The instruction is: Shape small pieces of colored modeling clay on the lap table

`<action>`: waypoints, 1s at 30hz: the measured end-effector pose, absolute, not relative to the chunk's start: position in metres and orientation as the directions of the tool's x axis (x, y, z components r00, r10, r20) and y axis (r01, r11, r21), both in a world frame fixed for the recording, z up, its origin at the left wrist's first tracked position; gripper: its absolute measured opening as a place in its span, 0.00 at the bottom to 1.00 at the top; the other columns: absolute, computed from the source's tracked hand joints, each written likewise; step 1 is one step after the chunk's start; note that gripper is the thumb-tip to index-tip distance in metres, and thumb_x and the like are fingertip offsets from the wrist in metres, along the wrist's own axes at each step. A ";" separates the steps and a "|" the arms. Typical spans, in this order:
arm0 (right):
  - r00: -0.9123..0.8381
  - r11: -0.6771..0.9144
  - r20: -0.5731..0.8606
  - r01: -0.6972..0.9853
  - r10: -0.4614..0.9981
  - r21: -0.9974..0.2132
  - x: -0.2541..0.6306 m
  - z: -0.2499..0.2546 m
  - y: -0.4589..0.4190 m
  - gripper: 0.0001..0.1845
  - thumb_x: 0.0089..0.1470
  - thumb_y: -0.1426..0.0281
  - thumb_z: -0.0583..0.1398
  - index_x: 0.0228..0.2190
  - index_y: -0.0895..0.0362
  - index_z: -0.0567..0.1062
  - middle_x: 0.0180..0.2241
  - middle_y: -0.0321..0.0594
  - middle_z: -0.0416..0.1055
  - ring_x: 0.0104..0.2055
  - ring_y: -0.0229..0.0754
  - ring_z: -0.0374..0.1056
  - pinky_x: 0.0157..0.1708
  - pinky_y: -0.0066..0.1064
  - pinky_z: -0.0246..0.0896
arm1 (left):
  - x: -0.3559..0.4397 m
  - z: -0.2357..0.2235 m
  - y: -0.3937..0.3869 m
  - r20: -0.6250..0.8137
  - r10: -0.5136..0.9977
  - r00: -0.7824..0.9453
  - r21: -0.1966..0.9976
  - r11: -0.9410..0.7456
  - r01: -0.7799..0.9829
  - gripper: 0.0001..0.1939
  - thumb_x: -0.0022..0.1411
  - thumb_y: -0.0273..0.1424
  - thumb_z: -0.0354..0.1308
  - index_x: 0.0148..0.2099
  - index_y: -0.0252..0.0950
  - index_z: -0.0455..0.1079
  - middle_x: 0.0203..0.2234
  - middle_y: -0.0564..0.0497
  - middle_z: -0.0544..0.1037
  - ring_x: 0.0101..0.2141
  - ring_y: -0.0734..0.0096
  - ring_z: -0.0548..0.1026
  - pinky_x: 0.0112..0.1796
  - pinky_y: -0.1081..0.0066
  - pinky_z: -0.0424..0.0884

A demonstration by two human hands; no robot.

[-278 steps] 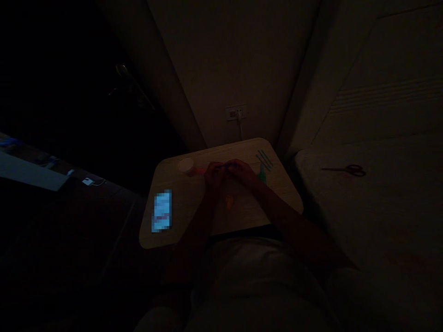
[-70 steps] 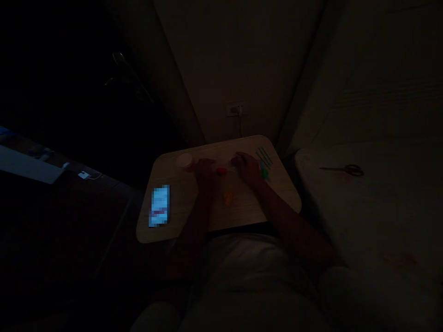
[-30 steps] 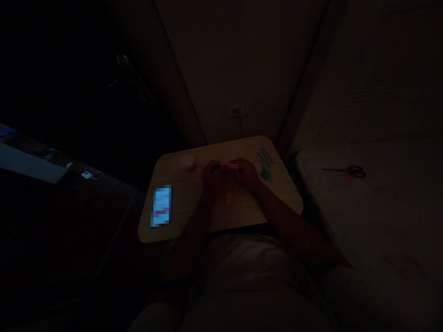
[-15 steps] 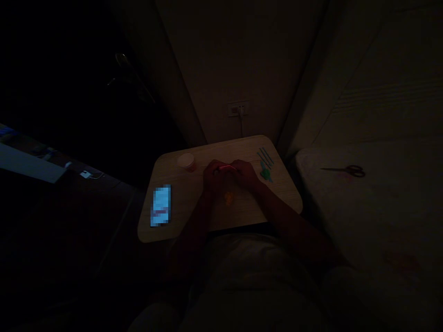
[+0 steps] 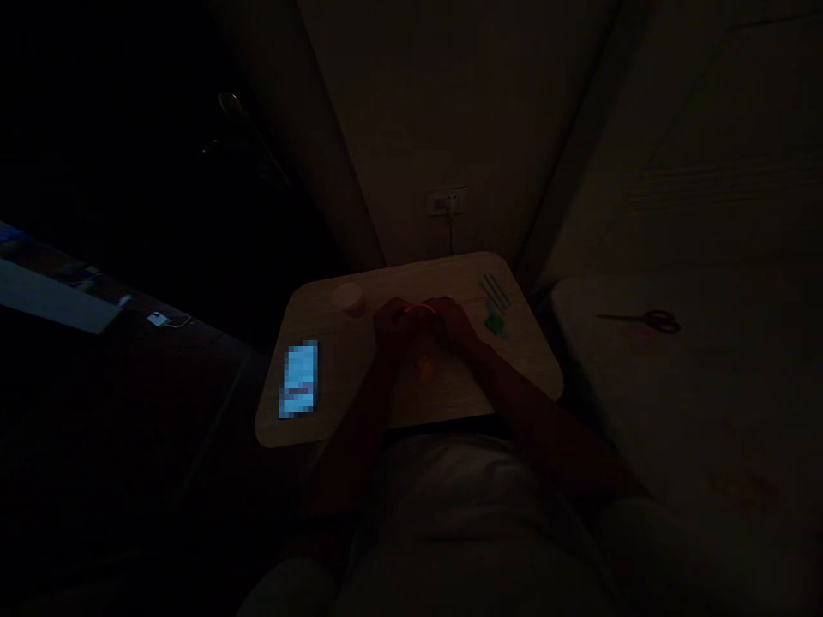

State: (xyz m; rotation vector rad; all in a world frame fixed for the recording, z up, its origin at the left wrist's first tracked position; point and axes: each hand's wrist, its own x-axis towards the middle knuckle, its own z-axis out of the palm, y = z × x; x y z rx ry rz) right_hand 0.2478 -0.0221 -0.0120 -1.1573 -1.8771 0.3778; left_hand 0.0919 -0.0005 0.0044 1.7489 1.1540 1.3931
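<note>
Both hands meet over the middle of a small wooden table (image 5: 347, 368) in very dim light. My left hand (image 5: 390, 326) and my right hand (image 5: 453, 326) are closed on the two ends of a thin red strip (image 5: 421, 307), which arches between them. Its material cannot be made out, and the fingertips are partly lost in shadow. Just below the hands, between the forearms, lies a small orange lump (image 5: 425, 368). Right of my right hand is a green lump (image 5: 495, 324), with several thin bluish sticks (image 5: 496, 291) behind it.
A pale cup (image 5: 348, 298) stands at the table's back left. A lit phone (image 5: 299, 380) lies near the left edge. Scissors (image 5: 656, 321) rest on a pale surface to the right. Behind the table, a plug sits in a wall socket (image 5: 446, 201).
The red strip now bows upward more than before, and my left hand has shifted slightly left. The picture has become a little darker. The things on the table stay in place.
</note>
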 end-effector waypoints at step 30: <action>-0.008 0.472 0.523 0.443 0.852 -0.763 0.252 -0.012 -0.022 0.16 0.61 0.58 0.61 0.32 0.58 0.81 0.32 0.43 0.78 0.33 0.43 0.71 0.37 0.33 0.64 | 0.088 -0.004 0.003 0.372 0.923 0.096 0.908 -0.383 0.169 0.09 0.58 0.36 0.64 0.37 0.36 0.77 0.31 0.50 0.81 0.33 0.69 0.77 0.35 0.72 0.73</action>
